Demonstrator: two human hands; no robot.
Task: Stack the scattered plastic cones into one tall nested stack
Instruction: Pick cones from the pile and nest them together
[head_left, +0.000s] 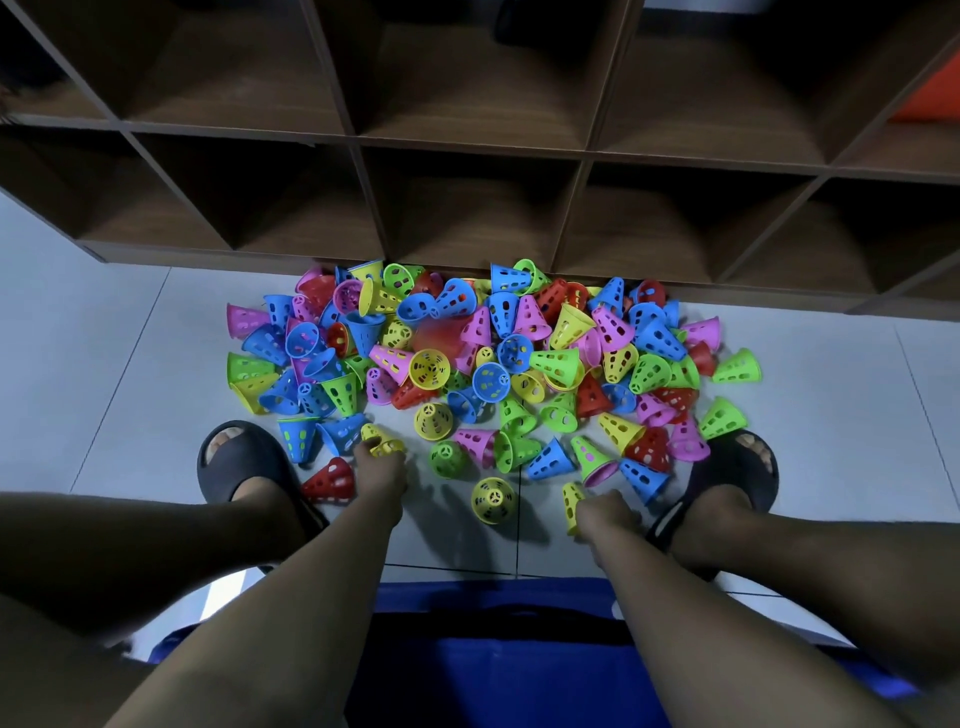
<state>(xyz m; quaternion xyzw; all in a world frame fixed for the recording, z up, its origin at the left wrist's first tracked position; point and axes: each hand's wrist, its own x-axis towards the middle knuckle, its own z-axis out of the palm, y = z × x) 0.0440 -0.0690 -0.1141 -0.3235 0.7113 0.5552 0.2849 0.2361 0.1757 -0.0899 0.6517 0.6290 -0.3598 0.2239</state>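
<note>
Hands (382, 467) (605, 512) gripping yellow cones (382, 441), seemingly unlabelled

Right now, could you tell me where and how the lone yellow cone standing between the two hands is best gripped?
The yellow cone stands upright on the floor, narrow closed top facing up and clear of its neighbours. Come straight down from above and pinch the narrow upper part between thumb and fingers; the side holes should help purchase. Either hand seems near, but the left hand and right hand each already hold a yellow cone.

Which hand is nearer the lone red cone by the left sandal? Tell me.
Left. The left hand, fingers closed on a yellow cone, sits just right of the red cone. The right hand, gripping another yellow cone, is far across the floor.
</note>
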